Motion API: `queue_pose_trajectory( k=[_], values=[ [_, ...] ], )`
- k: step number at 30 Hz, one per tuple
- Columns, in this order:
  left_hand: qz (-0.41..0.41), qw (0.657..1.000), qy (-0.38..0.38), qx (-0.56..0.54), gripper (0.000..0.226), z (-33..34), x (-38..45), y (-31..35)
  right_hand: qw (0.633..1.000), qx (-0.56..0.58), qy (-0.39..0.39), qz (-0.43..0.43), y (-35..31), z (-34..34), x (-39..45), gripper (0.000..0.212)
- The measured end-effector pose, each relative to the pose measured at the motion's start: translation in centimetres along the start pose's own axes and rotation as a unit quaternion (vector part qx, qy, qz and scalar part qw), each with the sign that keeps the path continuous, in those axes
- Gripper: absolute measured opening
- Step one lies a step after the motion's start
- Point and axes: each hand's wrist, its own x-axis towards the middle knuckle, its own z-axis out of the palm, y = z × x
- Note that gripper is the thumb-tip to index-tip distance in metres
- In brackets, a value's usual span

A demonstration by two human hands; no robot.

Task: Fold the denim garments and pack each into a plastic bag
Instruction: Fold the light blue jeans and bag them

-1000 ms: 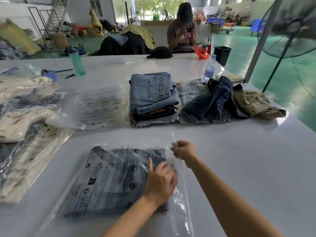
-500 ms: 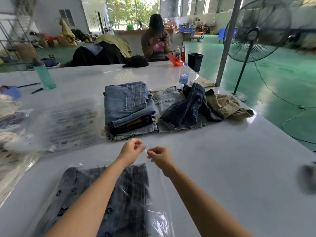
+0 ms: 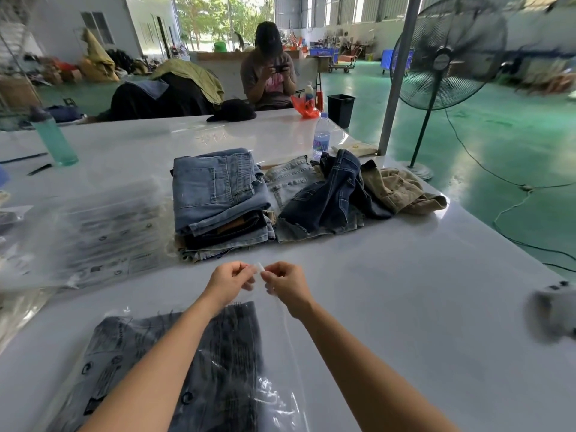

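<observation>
Since a second ago the left hand [image 3: 229,280] has lifted off the packed bag and come up to meet the right hand [image 3: 286,283] at the bag's far corner; half a second ago the two were already there, and they have hardly shifted since.

At the far left, a teal water bottle [image 3: 54,140] stands upright on the white table [image 3: 420,291]. Nearer, a flat stack of empty printed plastic bags [image 3: 103,232] lies on the table; they are too blurred for the print to be read. In the near foreground a clear plastic bag [image 3: 280,397] lies flat with a folded dark denim garment [image 3: 230,347] inside it, wholly under the film, its frayed edge toward the far side. The left hand's curled fingers pinch a small clear strip at the bag's top corner [image 3: 259,268], and the right hand pinches the same strip from the other side, fingertips almost touching.

Beyond the hands sits a stack of folded jeans [image 3: 218,198], light blue on top, unbagged. Just right of it lies a loose heap of dark denim [image 3: 330,194] over paler pieces, with a crumpled tan garment [image 3: 399,188] beside that. A small clear water bottle [image 3: 321,138] stands behind the heap. A pedestal fan [image 3: 448,54] stands on the green floor to the right.
</observation>
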Motion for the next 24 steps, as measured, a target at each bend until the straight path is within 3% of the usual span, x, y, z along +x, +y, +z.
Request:
queue_pose_trajectory(
  k=[7, 17, 24],
  values=[
    [0.037, 0.999, 0.02, 0.005, 0.015, 0.3, -0.1, 0.7, 1.0, -0.008, -0.017, -0.024, -0.4, 0.4, -0.3, 0.021],
    [0.022, 0.99, 0.127, 0.061, 0.021, 0.0, 0.7, 2.3, 0.975, -0.214, -0.004, -0.052, 0.3, -1.0, -3.6, 0.023],
    [0.024, 0.97, 0.239, 0.026, 0.018, -2.5, 2.0, 4.1, 0.946, -0.31, -0.06, 0.072, 7.1, -6.0, -15.4, 0.021]
  ],
)
